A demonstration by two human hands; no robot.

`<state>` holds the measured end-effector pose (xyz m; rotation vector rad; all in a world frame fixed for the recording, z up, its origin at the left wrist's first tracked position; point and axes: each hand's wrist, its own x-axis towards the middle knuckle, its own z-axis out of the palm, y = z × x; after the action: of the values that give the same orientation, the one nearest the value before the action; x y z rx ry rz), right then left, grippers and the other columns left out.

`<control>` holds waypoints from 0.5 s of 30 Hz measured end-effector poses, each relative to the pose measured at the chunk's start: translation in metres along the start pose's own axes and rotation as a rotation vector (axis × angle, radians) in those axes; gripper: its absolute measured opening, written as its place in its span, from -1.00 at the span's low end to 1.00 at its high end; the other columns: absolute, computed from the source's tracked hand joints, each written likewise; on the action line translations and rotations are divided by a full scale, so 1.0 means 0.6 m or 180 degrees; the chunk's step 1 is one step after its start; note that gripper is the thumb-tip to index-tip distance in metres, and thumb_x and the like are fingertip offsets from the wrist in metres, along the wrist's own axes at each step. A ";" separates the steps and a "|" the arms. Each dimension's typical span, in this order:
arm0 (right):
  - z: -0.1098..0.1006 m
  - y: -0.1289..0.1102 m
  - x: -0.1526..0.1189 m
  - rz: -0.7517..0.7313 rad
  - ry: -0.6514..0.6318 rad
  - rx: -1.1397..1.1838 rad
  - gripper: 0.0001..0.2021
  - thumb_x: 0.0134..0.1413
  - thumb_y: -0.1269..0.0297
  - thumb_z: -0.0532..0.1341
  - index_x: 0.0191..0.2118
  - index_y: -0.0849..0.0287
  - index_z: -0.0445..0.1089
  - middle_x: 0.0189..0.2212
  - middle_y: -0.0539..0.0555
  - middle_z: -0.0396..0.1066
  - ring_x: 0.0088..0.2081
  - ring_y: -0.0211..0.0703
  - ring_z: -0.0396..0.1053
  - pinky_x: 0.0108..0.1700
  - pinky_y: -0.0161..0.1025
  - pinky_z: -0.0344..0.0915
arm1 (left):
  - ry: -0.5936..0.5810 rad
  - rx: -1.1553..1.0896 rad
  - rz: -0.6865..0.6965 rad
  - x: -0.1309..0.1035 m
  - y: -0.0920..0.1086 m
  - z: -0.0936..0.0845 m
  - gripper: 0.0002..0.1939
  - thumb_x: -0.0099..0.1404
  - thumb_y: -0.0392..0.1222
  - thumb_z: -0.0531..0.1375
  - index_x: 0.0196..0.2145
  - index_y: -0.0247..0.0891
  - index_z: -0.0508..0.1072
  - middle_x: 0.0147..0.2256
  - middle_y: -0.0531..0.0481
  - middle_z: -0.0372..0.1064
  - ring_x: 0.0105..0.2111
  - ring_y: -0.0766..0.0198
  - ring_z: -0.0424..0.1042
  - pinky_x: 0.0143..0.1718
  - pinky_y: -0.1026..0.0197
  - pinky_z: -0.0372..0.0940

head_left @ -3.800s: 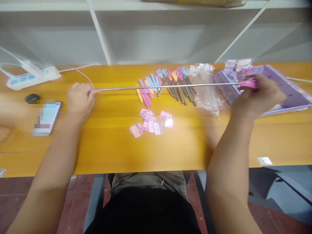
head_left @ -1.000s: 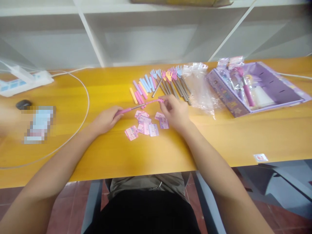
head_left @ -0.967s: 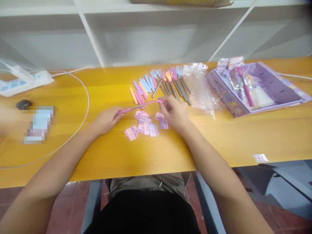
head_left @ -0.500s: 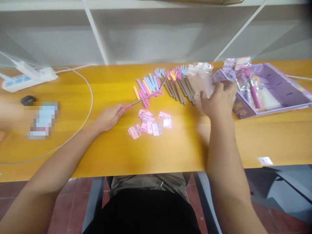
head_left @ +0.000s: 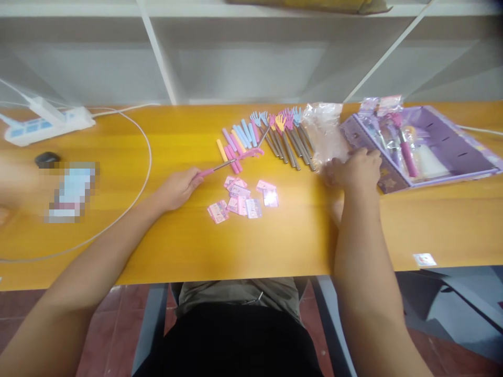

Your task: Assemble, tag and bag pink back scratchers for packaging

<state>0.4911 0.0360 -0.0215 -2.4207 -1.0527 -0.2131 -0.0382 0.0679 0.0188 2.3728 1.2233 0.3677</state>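
My left hand (head_left: 181, 188) is closed on the pink handle of a back scratcher (head_left: 223, 165), whose pink claw points right over several coloured tubes (head_left: 243, 133). Behind and to the right lie several metal rods with coloured claw heads (head_left: 288, 136). My right hand (head_left: 356, 165) is at the near edge of the clear plastic bags (head_left: 324, 128), its fingers apart; no lifted object shows in it. Several small pink and purple cards (head_left: 239, 199) lie in a loose group between my hands.
A purple box (head_left: 451, 139) holding bagged items and a pink-handled scratcher (head_left: 406, 149) stands at the right. On the left are a power strip (head_left: 49, 125), a white cable, a dark mouse-like object (head_left: 47, 159) and a blurred-out phone-like item (head_left: 73, 191). A person's blurred hand is at the far left.
My right hand has moved down slightly, toward the near edge of the plastic bags, which now lie flatter. My left hand keeps its hold on the scratcher.
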 end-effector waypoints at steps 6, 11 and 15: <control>-0.048 -0.075 -0.046 -0.1445 0.0410 0.1119 -0.64 0.49 0.11 0.14 0.16 0.25 0.46 0.14 0.50 0.41 0.19 0.25 0.37 0.26 0.18 0.29 | -0.0078 0.0104 0.0018 0.001 0.005 -0.002 -0.43 0.69 0.23 -0.07 0.14 -0.19 0.56 -0.06 -0.20 0.63 -0.09 -0.09 0.61 -0.01 -0.03 0.46; -0.088 -0.164 -0.151 -0.3128 -0.0822 0.1723 -0.55 0.59 -0.06 0.05 0.26 0.14 0.43 0.06 0.27 0.51 -0.10 0.02 0.52 0.03 -0.02 0.45 | -0.0130 0.0142 0.0077 0.002 0.006 -0.005 -0.39 0.69 0.24 -0.09 0.18 -0.19 0.58 -0.03 -0.21 0.65 -0.07 -0.11 0.62 0.01 -0.05 0.46; -0.077 -0.208 -0.212 -0.3598 -0.1359 0.1556 -0.64 0.61 0.05 0.13 0.21 0.13 0.52 0.00 0.21 0.60 -0.11 -0.01 0.57 -0.02 -0.12 0.45 | -0.0236 0.0052 0.0320 0.002 0.010 -0.004 -0.42 0.70 0.21 -0.07 0.26 -0.09 0.60 0.08 -0.15 0.66 0.05 -0.08 0.62 0.12 -0.03 0.45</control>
<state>0.3155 0.0036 0.0236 -1.2396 -2.2517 0.1968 -0.0346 0.0663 0.0237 2.4452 1.0806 0.2994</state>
